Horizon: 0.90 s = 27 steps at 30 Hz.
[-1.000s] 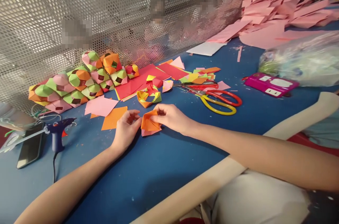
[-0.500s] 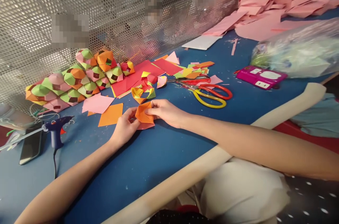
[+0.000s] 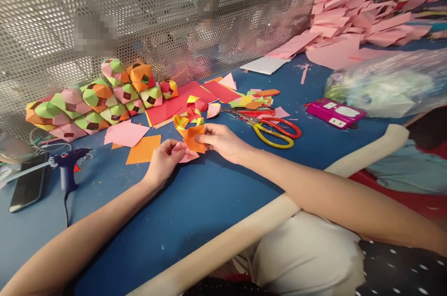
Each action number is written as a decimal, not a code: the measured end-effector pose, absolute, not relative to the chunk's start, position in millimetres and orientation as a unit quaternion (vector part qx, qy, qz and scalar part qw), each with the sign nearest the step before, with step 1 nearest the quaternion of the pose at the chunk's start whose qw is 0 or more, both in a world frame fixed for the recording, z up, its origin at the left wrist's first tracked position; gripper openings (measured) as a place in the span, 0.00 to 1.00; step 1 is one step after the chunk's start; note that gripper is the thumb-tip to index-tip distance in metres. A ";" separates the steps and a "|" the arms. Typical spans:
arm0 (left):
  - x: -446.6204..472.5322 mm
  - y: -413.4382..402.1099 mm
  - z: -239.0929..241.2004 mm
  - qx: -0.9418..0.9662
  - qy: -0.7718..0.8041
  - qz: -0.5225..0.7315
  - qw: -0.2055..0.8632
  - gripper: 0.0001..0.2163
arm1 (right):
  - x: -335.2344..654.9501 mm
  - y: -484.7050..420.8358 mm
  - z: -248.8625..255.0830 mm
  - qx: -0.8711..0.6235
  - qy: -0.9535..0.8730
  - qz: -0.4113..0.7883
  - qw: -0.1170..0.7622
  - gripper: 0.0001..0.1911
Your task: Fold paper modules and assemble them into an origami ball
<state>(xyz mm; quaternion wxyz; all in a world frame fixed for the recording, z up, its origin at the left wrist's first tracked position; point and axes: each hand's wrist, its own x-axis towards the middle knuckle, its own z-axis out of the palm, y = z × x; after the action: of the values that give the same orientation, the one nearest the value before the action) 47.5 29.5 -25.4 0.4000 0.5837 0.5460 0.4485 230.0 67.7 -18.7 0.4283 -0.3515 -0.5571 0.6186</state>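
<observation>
My left hand (image 3: 164, 161) pinches a folded pink paper piece (image 3: 186, 152) low over the blue table (image 3: 195, 207). My right hand (image 3: 223, 141) pinches a folded orange paper piece (image 3: 194, 139) that overlaps the pink one. Both hands are closed on the paper, meeting at the table's middle. Just beyond them lies a small yellow, orange and green folded ring (image 3: 185, 121).
A row of folded paper balls (image 3: 94, 102) lines the perforated metal screen (image 3: 139, 11). Loose pink (image 3: 125, 133) and orange (image 3: 144, 149) squares, red sheets (image 3: 188, 100), scissors (image 3: 274, 128), a pink case (image 3: 335, 114), a glue gun (image 3: 68, 168), a phone (image 3: 26, 186) and a pink scrap pile (image 3: 352, 21) surround the hands.
The orange piece has lifted off the pink one and now stands partly apart from it. My left hand has taken hold of the pink piece. The camera view shifted slightly.
</observation>
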 end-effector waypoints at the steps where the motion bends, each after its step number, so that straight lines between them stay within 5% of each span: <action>1: 48.4 30.4 -26.7 0.572 0.543 0.462 0.405 0.08 | 229.8 68.4 -20.1 -0.356 -0.574 0.604 0.423 0.10; 11: 54.5 24.1 -28.9 0.495 0.483 0.502 0.519 0.09 | 225.1 65.3 -34.3 -0.395 -0.708 0.427 0.401 0.08; 20: 57.3 16.9 -21.3 0.431 0.415 0.513 0.615 0.06 | 230.4 66.8 -29.3 -0.412 -0.717 0.400 0.395 0.11; 27: 55.6 18.6 -26.1 0.450 0.381 0.473 0.655 0.19 | 233.0 65.9 -22.8 -0.419 -0.710 0.403 0.397 0.09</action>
<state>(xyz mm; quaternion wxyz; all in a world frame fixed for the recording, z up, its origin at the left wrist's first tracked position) 55.6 18.6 -26.1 0.6550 0.4502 0.3807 0.4727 233.0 65.9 -22.8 0.3972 -0.4195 -0.7098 0.4030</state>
